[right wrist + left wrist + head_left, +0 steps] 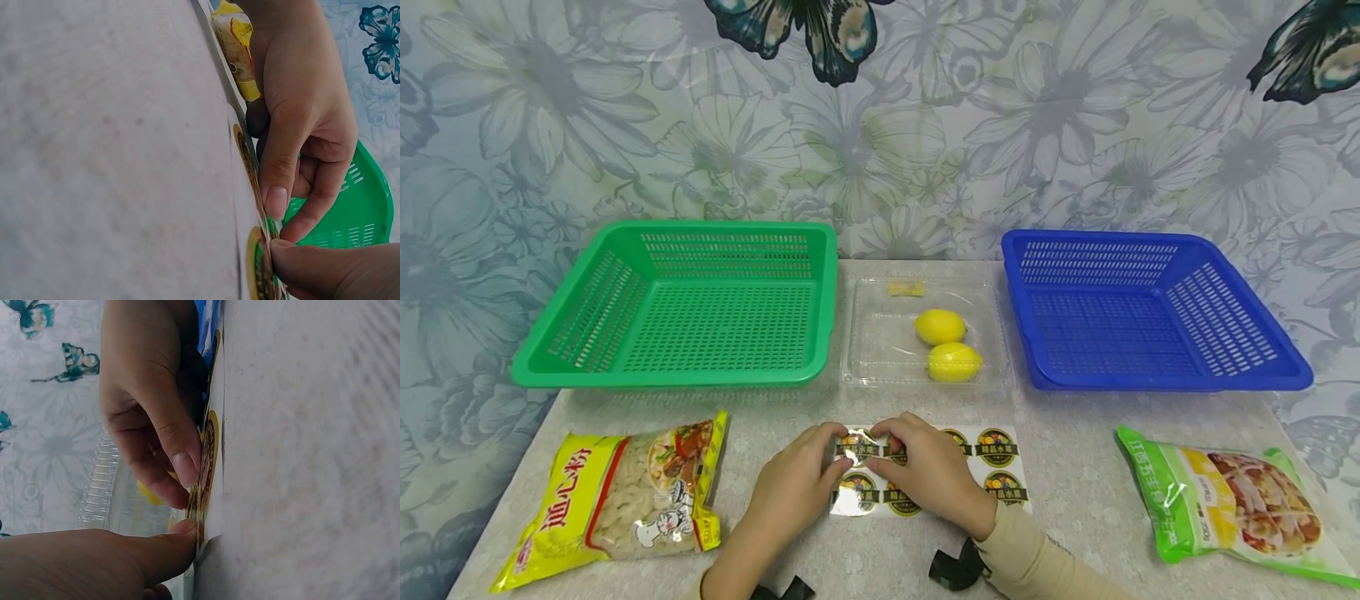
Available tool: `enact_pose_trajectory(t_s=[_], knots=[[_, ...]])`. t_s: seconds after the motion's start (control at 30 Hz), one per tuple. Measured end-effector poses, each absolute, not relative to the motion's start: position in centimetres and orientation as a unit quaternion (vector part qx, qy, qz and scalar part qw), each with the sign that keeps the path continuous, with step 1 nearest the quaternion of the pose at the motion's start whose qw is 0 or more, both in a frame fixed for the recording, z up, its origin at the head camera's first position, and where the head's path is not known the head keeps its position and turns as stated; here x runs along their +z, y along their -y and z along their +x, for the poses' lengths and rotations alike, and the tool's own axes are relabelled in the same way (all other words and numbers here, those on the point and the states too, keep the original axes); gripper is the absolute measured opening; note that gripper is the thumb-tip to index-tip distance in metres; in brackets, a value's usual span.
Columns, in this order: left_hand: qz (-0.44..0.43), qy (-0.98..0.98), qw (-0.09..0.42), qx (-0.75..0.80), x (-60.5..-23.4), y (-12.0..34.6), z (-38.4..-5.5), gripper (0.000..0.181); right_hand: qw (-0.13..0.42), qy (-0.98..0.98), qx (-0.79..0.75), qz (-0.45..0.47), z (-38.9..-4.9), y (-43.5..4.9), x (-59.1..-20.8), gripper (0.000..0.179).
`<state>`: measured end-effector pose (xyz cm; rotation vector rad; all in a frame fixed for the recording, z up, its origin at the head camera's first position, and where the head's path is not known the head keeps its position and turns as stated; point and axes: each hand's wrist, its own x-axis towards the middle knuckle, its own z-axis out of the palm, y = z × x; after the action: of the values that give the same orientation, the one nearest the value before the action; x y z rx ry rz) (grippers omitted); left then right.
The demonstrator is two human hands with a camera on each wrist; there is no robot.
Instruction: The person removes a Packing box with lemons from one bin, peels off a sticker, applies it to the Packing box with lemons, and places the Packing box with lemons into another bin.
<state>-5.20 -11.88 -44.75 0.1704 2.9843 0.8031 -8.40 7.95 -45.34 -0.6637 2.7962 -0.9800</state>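
Observation:
A white sheet of round fruit stickers (931, 504), black and gold with shiny patches, lies in the middle of the table. Over its left edge is my left hand (797, 475), thumb and index tips at the upper left sticker (859, 447). My right hand (928, 467) comes from the other side, its thumb and index tips at the same sticker. Both wrist views show fingertips of the two hands meeting low over the sheet, the far left thumb (275, 201) apart from its index finger. Whether either hand pinches a sticker's edge cannot be made out.
Behind the sheet, a clear plastic box (880, 333) holds two lemons (940, 327). A green basket (722, 379) stands left of it, a blue basket (1172, 382) right. A yellow pasta bag (625, 496) lies at left, a green food bag (1232, 504) at right. Black straps (957, 568) sit near the wrists.

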Motion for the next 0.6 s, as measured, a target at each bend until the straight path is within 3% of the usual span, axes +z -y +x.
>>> enact_pose_trajectory(t_s=[0.6], knots=[[0.052, -0.961, 0.036, 0.27, -44.92, 11.91, -5.27, 0.037, 0.046, -0.897, -0.367, -0.241, -8.49, -7.84, -45.69, 0.021]])
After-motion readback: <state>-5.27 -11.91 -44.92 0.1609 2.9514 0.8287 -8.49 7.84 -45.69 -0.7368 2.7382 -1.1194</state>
